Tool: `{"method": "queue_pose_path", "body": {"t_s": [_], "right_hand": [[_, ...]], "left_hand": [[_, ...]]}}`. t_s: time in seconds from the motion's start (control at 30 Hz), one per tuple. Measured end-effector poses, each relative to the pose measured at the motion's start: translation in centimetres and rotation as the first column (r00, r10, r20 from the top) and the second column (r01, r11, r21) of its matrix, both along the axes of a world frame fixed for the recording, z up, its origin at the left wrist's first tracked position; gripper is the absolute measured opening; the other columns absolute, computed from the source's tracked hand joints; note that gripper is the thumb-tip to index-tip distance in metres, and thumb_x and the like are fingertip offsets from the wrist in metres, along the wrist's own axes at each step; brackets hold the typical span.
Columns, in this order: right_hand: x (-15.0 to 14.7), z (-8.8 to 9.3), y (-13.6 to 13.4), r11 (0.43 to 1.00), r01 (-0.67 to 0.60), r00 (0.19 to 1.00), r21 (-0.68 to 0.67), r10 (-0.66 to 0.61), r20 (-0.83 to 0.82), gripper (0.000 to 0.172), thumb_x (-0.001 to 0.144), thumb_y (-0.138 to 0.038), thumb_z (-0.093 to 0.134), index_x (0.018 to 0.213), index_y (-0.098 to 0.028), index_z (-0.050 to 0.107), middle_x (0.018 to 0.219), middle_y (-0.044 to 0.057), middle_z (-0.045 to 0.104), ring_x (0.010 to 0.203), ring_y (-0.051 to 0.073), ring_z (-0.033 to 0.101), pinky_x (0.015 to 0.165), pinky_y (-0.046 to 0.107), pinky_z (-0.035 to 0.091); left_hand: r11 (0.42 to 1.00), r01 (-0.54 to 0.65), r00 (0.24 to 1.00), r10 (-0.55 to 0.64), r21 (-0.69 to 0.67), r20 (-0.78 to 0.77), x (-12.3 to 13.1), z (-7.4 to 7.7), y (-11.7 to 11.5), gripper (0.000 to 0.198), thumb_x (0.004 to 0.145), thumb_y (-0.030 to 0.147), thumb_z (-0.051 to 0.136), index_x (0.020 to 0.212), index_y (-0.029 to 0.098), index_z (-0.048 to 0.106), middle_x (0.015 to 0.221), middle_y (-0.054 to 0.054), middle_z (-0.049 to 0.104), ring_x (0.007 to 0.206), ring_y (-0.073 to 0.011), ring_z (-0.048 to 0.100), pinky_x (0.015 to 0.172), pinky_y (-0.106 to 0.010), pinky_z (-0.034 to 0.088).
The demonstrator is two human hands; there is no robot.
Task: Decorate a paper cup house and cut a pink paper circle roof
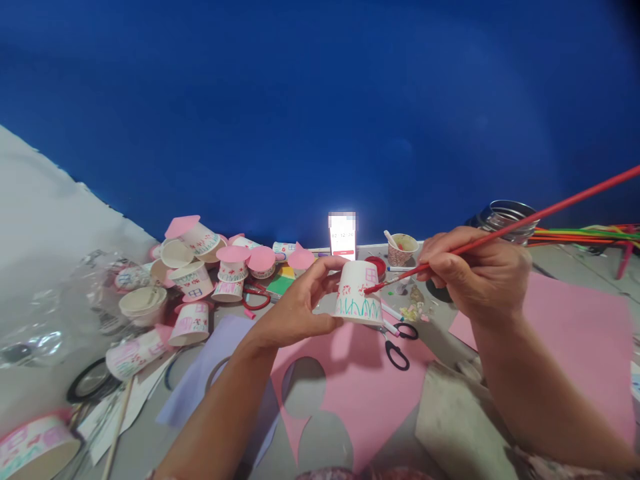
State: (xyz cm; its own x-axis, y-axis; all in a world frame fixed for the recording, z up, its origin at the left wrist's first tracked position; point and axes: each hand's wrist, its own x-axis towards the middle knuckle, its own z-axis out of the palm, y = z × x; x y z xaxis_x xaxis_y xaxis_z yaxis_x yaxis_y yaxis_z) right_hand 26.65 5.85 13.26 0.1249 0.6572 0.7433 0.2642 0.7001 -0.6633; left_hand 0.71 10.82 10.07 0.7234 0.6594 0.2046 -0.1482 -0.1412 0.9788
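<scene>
My left hand [300, 300] grips an upside-down white paper cup [357, 293] painted with green grass, red flowers and a pink window. My right hand [475, 270] pinches a long red paintbrush [500, 230]. The brush tip touches the cup's side just below the window. Both hands hover above a pink paper sheet [360, 380] with round holes cut out of it.
Several decorated cups with pink roofs [200, 267] pile up at the left. Black-handled scissors [397, 347], a red paint pot [377, 265], a small cup with a stick [403, 248], a lit phone [343, 235], tape rolls [87, 380] and a metal tin [505, 217] lie around. Another pink sheet [590, 333] lies right.
</scene>
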Motion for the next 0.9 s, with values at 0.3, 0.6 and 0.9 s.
{"method": "queue_pose_path", "body": {"t_s": [0.3, 0.6, 0.9], "right_hand": [[-0.08, -0.29, 0.19, 0.999, 0.011, 0.999, 0.030, -0.010, -0.032, 0.020, 0.092, -0.033, 0.078, 0.074, -0.024, 0.074, 0.061, -0.001, 0.068, 0.046, 0.013, 0.059, 0.042, 0.029, 0.047], [-0.38, 0.06, -0.03, 0.998, 0.015, 0.996, 0.062, -0.020, 0.084, 0.021, 0.093, -0.030, 0.077, 0.073, -0.025, 0.075, 0.061, -0.001, 0.069, 0.053, 0.015, 0.064, 0.049, 0.030, 0.050], [0.18, -0.21, 0.02, 0.996, 0.048, 0.998, 0.080, -0.051, 0.045, 0.020, 0.092, -0.032, 0.078, 0.074, -0.026, 0.075, 0.060, -0.001, 0.068, 0.051, 0.016, 0.064, 0.047, 0.032, 0.051]], "left_hand": [[1.000, -0.006, 1.000, 0.006, -0.003, -0.029, -0.05, 0.28, -0.08, 0.065, 0.078, 0.013, 0.082, 0.135, 0.030, 0.057, 0.136, -0.006, 0.058, 0.128, -0.0267, 0.057, 0.104, -0.039, 0.046], [0.999, -0.037, 0.998, 0.039, 0.031, -0.058, 0.06, 0.28, -0.17, 0.064, 0.077, 0.015, 0.082, 0.134, 0.030, 0.057, 0.139, -0.007, 0.057, 0.128, -0.0284, 0.058, 0.105, -0.042, 0.046], [0.999, -0.036, 0.998, 0.037, 0.019, -0.047, -0.07, 0.15, -0.16, 0.066, 0.077, 0.014, 0.083, 0.135, 0.031, 0.057, 0.138, -0.006, 0.058, 0.127, -0.0278, 0.058, 0.104, -0.041, 0.047]]}}
